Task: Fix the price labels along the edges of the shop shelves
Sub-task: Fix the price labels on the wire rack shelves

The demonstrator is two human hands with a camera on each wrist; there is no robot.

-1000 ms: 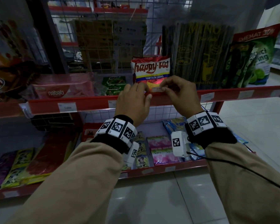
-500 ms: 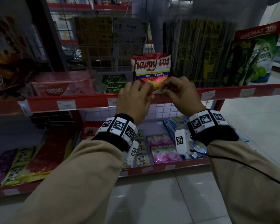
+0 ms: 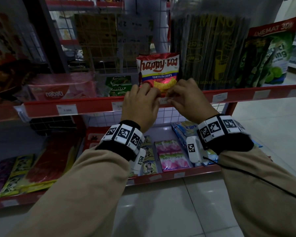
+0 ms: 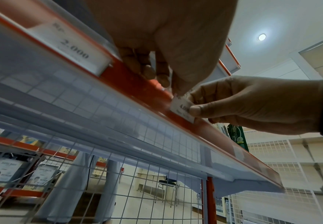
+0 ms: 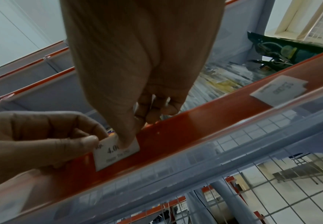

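Right wrist view: the right hand (image 5: 137,75) pins the price label (image 5: 116,151) with its thumb against the red shelf-edge strip (image 5: 195,128), while the left hand (image 5: 32,139) pinches its other end. The label looks half seated; next it likely needs pressing down behind the clear cover. Happy Tos chips (image 3: 159,71) stand just behind; pale floor tiles (image 3: 161,211) lie below.

Head view looks down; both wrist views look up, sharing the shelf edge (image 4: 149,91).

The price label (image 3: 164,100) sits on the shelf edge (image 3: 96,106), below the chips bag (image 3: 158,71). Left hand (image 3: 140,106) is at the label's left; right hand (image 3: 186,101) at its right.
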